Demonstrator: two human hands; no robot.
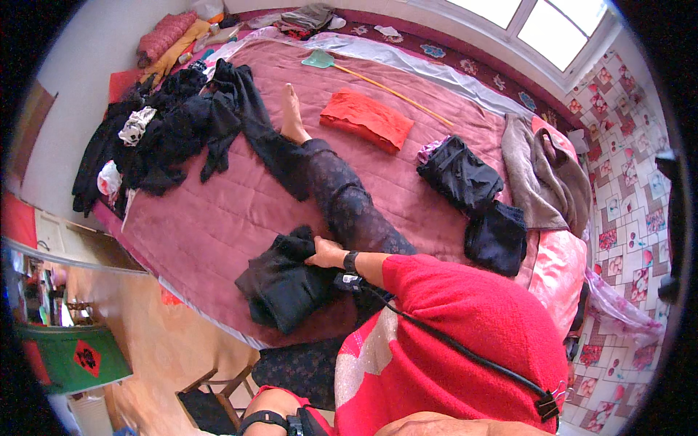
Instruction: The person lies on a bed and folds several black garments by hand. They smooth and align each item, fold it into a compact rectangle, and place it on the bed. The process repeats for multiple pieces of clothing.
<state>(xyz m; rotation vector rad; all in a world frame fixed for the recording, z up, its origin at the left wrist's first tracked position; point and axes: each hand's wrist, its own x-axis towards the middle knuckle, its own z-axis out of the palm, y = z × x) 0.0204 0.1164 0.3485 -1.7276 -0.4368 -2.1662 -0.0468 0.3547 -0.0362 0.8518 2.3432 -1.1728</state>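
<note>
Black folded garment [285, 282] lies under the flat, outstretched right hand [325, 253].

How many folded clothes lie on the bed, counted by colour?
Black, folded: 3 — under the hand one, beside the pillow two
Red, folded: 1
Total: 4
The black heap is unfolded, not counted.
</note>
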